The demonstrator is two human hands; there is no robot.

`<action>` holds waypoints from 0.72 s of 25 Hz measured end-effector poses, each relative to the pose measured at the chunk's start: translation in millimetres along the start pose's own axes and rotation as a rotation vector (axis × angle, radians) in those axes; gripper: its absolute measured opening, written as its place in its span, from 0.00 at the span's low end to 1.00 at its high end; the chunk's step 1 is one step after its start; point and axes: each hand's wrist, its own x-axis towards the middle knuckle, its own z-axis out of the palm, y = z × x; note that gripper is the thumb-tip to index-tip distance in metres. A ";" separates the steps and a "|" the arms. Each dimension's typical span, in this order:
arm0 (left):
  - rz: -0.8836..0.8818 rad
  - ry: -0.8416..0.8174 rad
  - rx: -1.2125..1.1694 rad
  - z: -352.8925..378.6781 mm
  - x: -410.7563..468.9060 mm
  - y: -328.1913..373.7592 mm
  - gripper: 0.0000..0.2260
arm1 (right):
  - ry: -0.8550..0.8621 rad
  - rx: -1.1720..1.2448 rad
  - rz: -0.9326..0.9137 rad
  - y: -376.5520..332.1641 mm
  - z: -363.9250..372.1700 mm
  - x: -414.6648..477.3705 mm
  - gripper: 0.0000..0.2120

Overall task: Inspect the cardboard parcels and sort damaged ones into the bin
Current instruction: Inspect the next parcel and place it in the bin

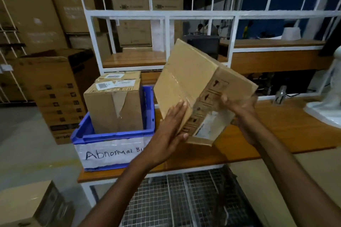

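- Cardboard parcel (191,79) hangs tilted between both grips, above the tabletop (276,129).
- Left grip (171,125) presses flat, fingers straight, on the taped face near its low corner; right grip (239,112), blurred, curls round the opposite side.
- It looks stiff and light. The glossy tape (177,86) may slip, so bare card edges are the safer hold.
- Blue bin (114,135) sits just left of the left grip, with boxes (114,108) inside.

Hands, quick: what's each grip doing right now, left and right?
Left hand: open, straight fingers pressing flat on the taped face of the tilted parcel.
Right hand: fingers curled round the parcel's other side, holding it.
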 end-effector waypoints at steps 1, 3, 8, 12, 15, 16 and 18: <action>-0.008 -0.013 0.023 4.6 11.4 -8.4 0.34 | 0.040 -0.032 -0.054 4.9 -4.3 16.6 0.62; -0.052 -0.031 0.010 6.8 33.3 -27.2 0.34 | 0.031 -0.146 -0.116 17.4 -9.0 46.3 0.69; -0.141 -0.112 0.037 13.7 80.4 -86.3 0.34 | -0.082 -0.212 -0.109 79.3 -14.8 109.8 0.56; -0.196 -0.186 0.150 26.1 104.3 -132.9 0.37 | -0.048 -0.197 0.001 152.0 -4.5 141.8 0.53; -0.250 -0.210 0.195 25.8 119.7 -156.4 0.39 | -0.008 -0.273 0.054 191.7 9.0 163.1 0.51; -0.282 -0.229 0.217 25.9 124.9 -162.4 0.39 | 0.008 -0.314 0.081 203.3 13.4 170.1 0.51; -0.331 -0.271 0.254 26.3 134.1 -172.9 0.39 | 0.015 -0.370 0.134 225.4 22.3 182.1 0.50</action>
